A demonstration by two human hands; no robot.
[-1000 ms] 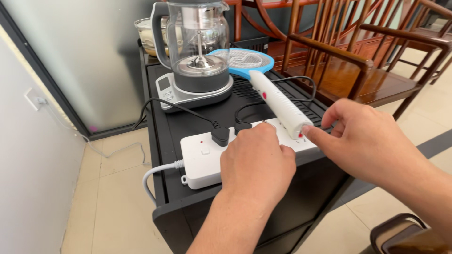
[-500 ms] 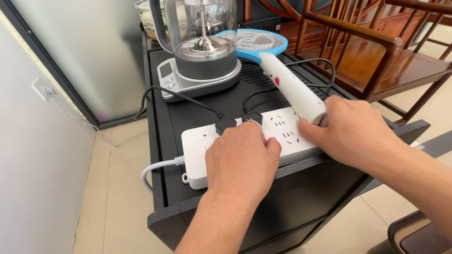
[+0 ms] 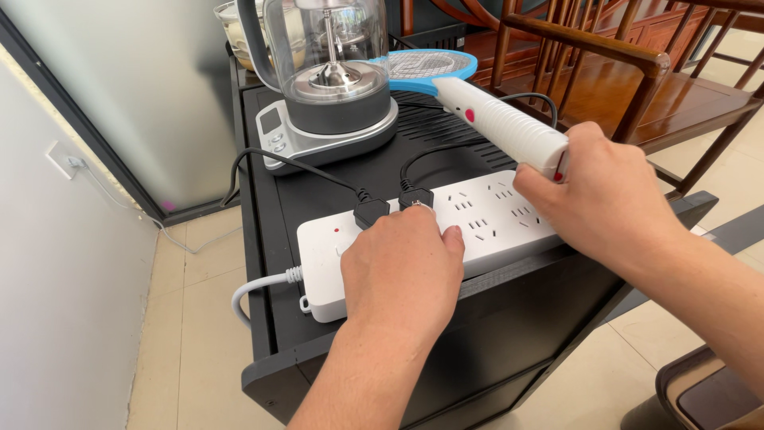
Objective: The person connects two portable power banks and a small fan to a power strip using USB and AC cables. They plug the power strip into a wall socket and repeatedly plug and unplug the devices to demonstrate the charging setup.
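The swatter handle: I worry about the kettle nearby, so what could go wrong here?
The right hand grips only the end of the electric swatter, whose blue head lies beside the glass kettle and might knock it. The handle also hangs over a black cord and could snag it, tugging the power strip under the left hand.

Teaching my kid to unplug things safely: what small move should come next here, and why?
Probably lift the swatter handle clear with the right hand. Its end is already raised off the power strip, which the left hand pins to the black cabinet.
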